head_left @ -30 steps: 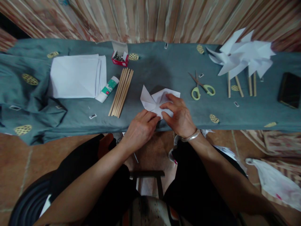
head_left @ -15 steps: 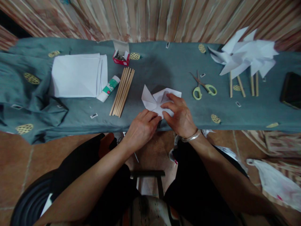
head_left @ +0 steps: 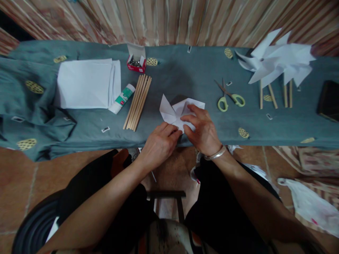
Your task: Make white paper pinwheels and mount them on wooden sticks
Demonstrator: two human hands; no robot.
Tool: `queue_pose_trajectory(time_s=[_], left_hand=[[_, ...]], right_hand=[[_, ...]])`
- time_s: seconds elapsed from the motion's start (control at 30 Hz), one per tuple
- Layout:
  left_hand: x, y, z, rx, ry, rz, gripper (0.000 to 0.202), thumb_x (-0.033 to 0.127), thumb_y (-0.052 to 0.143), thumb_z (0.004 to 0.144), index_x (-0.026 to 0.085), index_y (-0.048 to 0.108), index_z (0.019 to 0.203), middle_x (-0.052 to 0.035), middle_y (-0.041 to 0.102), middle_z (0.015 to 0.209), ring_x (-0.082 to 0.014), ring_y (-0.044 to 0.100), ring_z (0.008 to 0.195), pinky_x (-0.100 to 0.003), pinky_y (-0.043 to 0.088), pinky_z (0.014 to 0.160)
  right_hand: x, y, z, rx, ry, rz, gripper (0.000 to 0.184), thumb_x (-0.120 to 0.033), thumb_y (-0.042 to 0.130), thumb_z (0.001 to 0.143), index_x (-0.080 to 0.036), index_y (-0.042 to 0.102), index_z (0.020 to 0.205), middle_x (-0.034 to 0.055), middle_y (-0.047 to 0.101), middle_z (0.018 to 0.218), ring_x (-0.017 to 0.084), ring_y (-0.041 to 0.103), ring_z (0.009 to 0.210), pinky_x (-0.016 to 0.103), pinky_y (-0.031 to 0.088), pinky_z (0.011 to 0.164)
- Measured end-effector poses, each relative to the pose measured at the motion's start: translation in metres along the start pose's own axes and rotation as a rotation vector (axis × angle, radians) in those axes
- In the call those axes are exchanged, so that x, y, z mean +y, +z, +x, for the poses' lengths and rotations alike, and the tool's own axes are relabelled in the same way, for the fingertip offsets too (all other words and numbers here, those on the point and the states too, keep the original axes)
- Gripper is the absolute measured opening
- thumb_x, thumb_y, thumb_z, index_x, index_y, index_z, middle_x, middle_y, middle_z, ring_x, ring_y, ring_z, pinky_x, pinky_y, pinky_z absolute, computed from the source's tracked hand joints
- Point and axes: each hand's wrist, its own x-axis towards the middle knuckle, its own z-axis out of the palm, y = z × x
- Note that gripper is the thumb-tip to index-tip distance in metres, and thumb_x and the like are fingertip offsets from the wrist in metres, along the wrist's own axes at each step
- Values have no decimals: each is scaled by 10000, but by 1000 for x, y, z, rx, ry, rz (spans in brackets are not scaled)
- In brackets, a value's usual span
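Note:
A white paper pinwheel (head_left: pixel 167 112), partly folded, lies near the front edge of the cloth-covered table. One of its points stands up at the left, and other flaps curl toward the middle. My left hand (head_left: pixel 162 141) has its fingers closed on the near edge of the paper. My right hand (head_left: pixel 202 130), with a silver bangle at the wrist, rests over the right side, thumb and fingers curved apart and pressing on the folded flaps. The paper under both hands is partly hidden.
Left of the paper lie several wooden sticks (head_left: pixel 137 102), a glue stick (head_left: pixel 122 98), a paper stack (head_left: pixel 84 84) and a red box of metal pins (head_left: pixel 136 63). To the right are green-handled scissors (head_left: pixel 229 97), finished pinwheels (head_left: pixel 278 61) and a dark object (head_left: pixel 328 100).
Almost nothing differs. Both hands stay on the paper in the same pose, and the view has shifted very slightly.

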Motion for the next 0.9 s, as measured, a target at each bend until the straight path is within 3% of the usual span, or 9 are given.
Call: queue_pose_trajectory(time_s=[0.1, 0.33, 0.53, 0.9], left_hand=[[0, -1, 0, -13, -4, 9, 252, 184, 453, 957, 120, 650, 1100, -113, 653, 1018, -223, 564, 945, -368, 513, 805], [1, -2, 0, -23, -4, 25, 249, 179, 435, 960, 129, 650, 1075, -108, 649, 1011, -225, 560, 942, -359, 506, 796], [1, 0, -1, -18, -6, 14, 236, 189, 451, 954, 129, 647, 1071, -99, 653, 1025, -228, 560, 938, -350, 495, 795], [-26, -18, -2, 160, -133, -61, 261, 214, 454, 952, 138, 656, 1099, -97, 660, 1016, -212, 583, 949, -365, 504, 840]], right_hand=[[-2, 0, -1, -8, -1, -3, 257, -171, 537, 835, -279, 668, 1028, 34, 538, 1369, 279, 504, 1259, 486, 416, 1090], [-4, 1, -1, -17, -33, -47, 274, -158, 511, 837, -230, 683, 1039, 79, 540, 1371, 303, 497, 1255, 484, 422, 1087], [-8, 4, -6, -77, -44, -56, 309, -131, 490, 843, -264, 638, 1080, 32, 470, 1456, 325, 426, 1327, 543, 377, 1103], [-5, 13, -15, -17, -88, -65, 404, -73, 449, 847, -266, 593, 1171, 44, 474, 1469, 281, 391, 1353, 536, 402, 1067]])
